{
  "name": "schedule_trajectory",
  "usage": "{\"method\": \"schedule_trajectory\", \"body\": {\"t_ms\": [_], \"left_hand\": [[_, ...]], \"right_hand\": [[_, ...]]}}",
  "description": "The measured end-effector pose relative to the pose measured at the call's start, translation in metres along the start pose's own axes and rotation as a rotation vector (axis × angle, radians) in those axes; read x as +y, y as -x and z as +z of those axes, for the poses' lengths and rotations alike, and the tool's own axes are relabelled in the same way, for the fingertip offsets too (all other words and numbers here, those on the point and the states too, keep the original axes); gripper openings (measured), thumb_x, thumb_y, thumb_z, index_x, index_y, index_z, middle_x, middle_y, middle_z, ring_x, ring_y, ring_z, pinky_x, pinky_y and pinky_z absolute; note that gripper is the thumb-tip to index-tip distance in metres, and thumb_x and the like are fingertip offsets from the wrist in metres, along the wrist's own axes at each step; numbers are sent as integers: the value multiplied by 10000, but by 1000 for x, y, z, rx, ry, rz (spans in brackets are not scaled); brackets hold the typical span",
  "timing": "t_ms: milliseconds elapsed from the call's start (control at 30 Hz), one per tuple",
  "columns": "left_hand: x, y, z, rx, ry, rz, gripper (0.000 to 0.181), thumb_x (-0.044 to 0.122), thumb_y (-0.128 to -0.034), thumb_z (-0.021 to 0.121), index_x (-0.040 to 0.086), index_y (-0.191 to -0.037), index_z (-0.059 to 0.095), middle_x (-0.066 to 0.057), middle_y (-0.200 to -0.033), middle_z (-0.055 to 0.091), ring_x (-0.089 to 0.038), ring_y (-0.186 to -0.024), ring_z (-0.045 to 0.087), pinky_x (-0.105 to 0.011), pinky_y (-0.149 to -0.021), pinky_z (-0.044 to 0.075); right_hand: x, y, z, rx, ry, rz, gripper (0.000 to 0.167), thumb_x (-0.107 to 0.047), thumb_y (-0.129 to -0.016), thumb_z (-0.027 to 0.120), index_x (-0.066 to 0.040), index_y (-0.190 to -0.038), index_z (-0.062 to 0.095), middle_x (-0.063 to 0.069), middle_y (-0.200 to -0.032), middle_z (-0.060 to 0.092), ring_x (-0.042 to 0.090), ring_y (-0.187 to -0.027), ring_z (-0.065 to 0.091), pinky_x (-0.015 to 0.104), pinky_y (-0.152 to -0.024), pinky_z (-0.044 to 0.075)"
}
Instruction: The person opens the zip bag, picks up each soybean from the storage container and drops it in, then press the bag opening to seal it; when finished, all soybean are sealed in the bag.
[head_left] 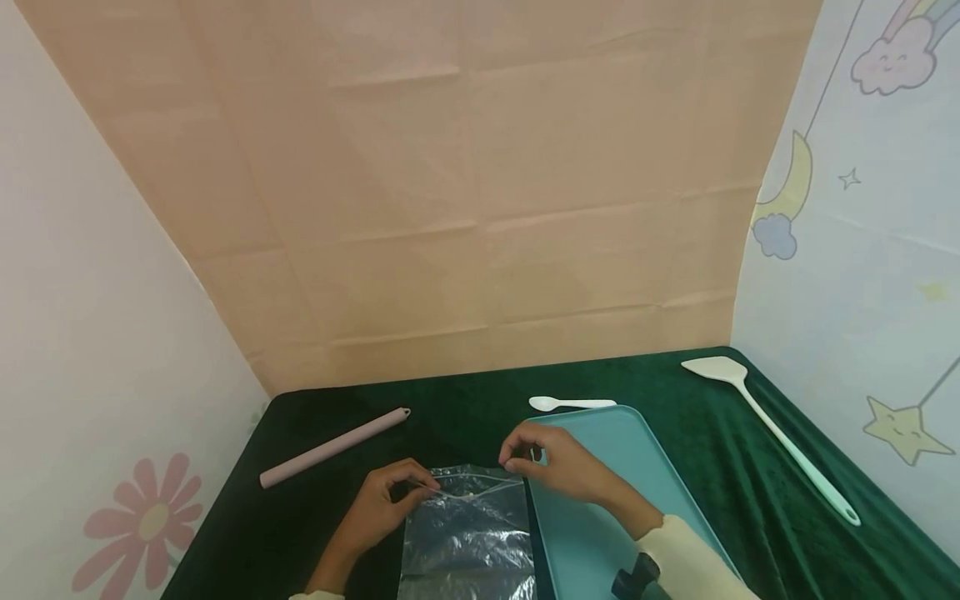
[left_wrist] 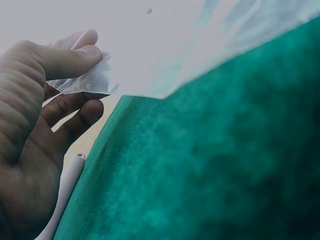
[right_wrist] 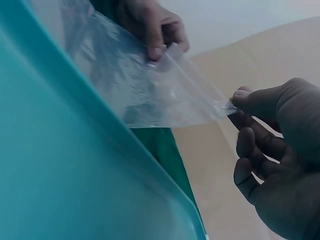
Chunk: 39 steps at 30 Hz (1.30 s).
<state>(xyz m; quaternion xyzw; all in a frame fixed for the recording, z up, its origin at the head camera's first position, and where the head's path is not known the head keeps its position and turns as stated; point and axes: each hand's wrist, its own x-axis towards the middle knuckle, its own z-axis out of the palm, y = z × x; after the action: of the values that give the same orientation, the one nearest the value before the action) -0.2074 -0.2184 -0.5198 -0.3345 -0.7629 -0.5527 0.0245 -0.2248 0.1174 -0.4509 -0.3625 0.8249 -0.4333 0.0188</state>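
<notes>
Clear bag [head_left: 468, 537]: lower end cut off; small pale speck [left_wrist: 149, 10] unidentifiable.

The bag [head_left: 468, 542] is glossy plastic — tablecloth [head_left: 465, 421] velvety.

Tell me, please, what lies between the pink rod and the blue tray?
In the head view: the left hand, then the clear plastic bag that it pinches; the right hand extends there across the tray.
</notes>
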Motion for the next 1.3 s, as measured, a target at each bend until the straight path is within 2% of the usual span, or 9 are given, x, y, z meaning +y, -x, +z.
{"method": "schedule_trajectory", "body": {"t_ms": [133,300,533,700,867,1133,1300], "left_hand": [[3,0,1,3,-7,-9,132,96,-960,681,102,-1084,726,-19,-1051,704,-221,-966,676,-378,-835,544],[6,1,2,9,-13,-27,122,115,-959,687,118,-1072,732,-9,-1048,708,-212,-980,675,-371,-861,534],[6,2,4,3,2,19,144,56,-959,675,100,-1086,725,-51,-1051,702,-231,-969,672,-378,-851,535],[7,1,4,-1,7,0,136,89,-965,674,93,-1092,721,-40,-1055,700,-220,-957,676,-382,-827,546],[6,1,5,-4,19,-11,144,88,-970,666,84,-1105,716,-48,-1056,698,-230,-947,676,-382,-823,548],[5,2,4,-11,9,5,159,79,-970,664,96,-1119,715,-48,-1068,694,-231,-944,669,-377,-806,546],[3,2,3,-7,-3,-40,152,142,-973,670,127,-1115,722,-25,-1069,694,-211,-930,663,-362,-789,539]], "right_hand": [[-2,0,7,-5,32,-14,104,-316,-966,682,-321,-1069,679,-169,-1011,645,80,-803,562,274,-707,480],[-3,3,10,-15,41,-19,106,-302,-958,697,-325,-1061,685,-173,-989,640,74,-801,551,281,-698,472],[-3,3,10,-45,26,-6,99,-290,-967,689,-319,-1061,692,-139,-1009,664,76,-850,574,310,-723,483],[-3,4,6,-42,41,-1,99,-340,-977,664,-338,-1074,685,-180,-1014,659,67,-873,590,304,-740,483],[-2,6,-7,-26,39,-15,109,-375,-991,636,-342,-1086,680,-186,-1006,661,66,-883,598,302,-763,483],[-1,13,-40,95,31,-18,90,-346,-990,644,-334,-1074,672,-150,-1026,659,111,-871,565,310,-764,472],[0,25,-65,107,49,-1,79,-285,-995,650,-305,-1068,674,-111,-1019,669,128,-878,572,307,-772,463]]}}
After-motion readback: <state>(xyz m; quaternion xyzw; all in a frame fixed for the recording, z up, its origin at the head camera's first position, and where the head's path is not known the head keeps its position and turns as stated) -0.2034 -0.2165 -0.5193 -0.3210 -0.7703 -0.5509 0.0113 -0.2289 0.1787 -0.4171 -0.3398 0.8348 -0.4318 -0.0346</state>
